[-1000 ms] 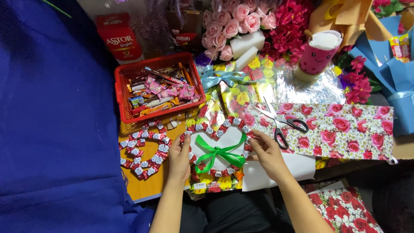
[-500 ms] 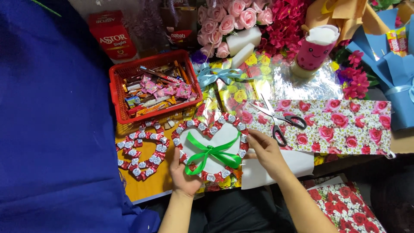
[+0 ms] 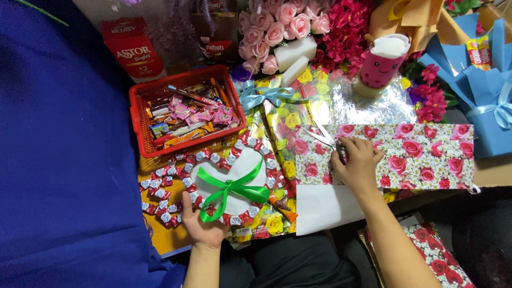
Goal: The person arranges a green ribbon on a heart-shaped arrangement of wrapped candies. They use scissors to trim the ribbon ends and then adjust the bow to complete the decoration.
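Note:
A white heart-shaped piece [image 3: 234,173], ringed with small red-and-silver wrapped candies and tied with a green ribbon bow [image 3: 232,191], lies on the table in front of me. My left hand [image 3: 201,224] grips its lower left edge. My right hand [image 3: 356,164] rests on rose-printed wrapping paper [image 3: 421,157] and closes around the handles of scissors [image 3: 322,137]. A second, smaller candy ring [image 3: 160,197] lies just left of the heart.
A red basket [image 3: 140,114] of wrapped sweets stands behind the heart. Pink and red flowers [image 3: 298,26], a pink cup-shaped toy [image 3: 381,64], shiny foil [image 3: 352,104], blue wrapped bouquets [image 3: 480,80] and a blue cloth [image 3: 58,160] crowd the table.
My right hand left the heart and moved right onto the scissors on the rose paper. The heart has been shifted left, and my left hand now holds its lower left edge.

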